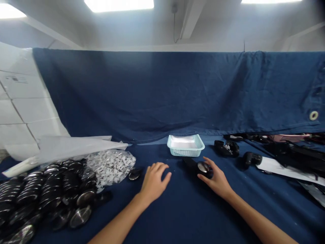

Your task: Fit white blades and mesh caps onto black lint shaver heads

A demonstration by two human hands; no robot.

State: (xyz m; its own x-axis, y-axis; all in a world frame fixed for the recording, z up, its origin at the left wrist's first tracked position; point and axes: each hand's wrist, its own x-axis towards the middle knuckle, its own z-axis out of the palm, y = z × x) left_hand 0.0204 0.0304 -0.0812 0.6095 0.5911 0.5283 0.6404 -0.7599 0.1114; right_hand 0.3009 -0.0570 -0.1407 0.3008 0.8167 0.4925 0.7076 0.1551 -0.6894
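My right hand [218,181] has its thumb and fingers around a black object with a round, shiny metallic face [203,166], lying on the dark blue cloth. A dark flat strip reaches from that object toward the basket. My left hand [155,179] hovers over the cloth with its fingers apart and holds nothing. To its left lies a single dark round piece with a shiny face [135,174]. Behind both hands stands a light blue plastic basket [186,152] with white material inside.
Rows of black, shiny-rimmed round pieces [50,186] fill the left side beside a pile of small white pieces [111,166]. Black parts [226,148] and a black object with a white sheet [279,167] lie at the right. A blue curtain [152,95] hangs behind.
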